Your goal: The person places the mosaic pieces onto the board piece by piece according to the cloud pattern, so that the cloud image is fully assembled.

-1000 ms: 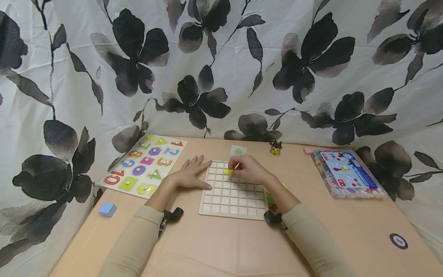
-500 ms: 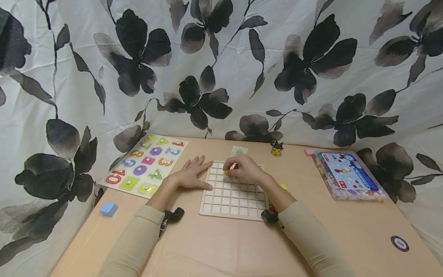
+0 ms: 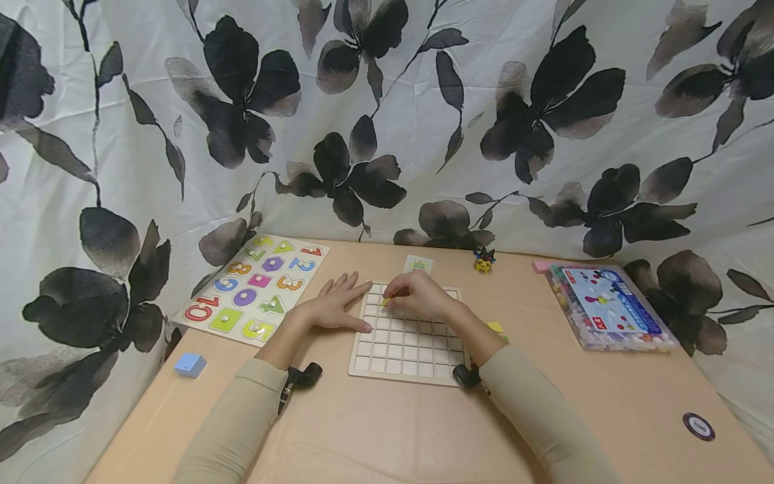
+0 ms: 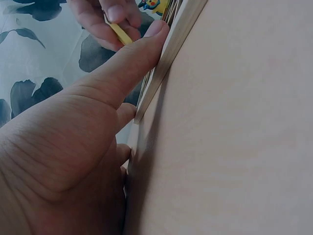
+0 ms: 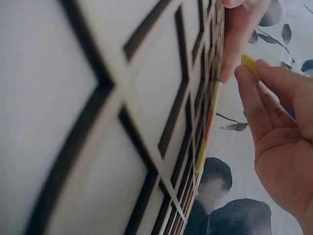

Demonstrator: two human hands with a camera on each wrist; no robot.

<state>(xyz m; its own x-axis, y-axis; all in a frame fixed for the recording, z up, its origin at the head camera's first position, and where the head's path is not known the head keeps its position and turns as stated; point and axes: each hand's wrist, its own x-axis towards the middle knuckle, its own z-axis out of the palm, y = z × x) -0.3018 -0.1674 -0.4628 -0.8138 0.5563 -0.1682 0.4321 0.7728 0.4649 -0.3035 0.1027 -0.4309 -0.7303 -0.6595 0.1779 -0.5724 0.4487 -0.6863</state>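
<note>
A wooden grid board (image 3: 393, 366) with white square cells lies in the middle of the table. Above its upper left cells, my right hand (image 3: 419, 294) pinches a thin yellow tile (image 5: 249, 63) between thumb and fingertips. The same tile shows edge-on in the left wrist view, just beyond my left thumb. My left hand (image 3: 335, 306) rests at the board's left side, fingers spread, its thumb touching the frame. Yellow and green pieces (image 3: 496, 327) lie right of the board, partly hidden by my right forearm.
A number-and-shape puzzle (image 3: 240, 331) lies at the left, with a blue block (image 3: 190, 365) nearer. Behind the board are a small patterned card (image 3: 418, 263) and a yellow figurine (image 3: 483, 259). At the right are a clear plastic box (image 3: 611, 302) and a round disc (image 3: 699, 427).
My right hand has moved left across the board with the yellow tile, which is now turned more edge-on. The left hand stays in place.
</note>
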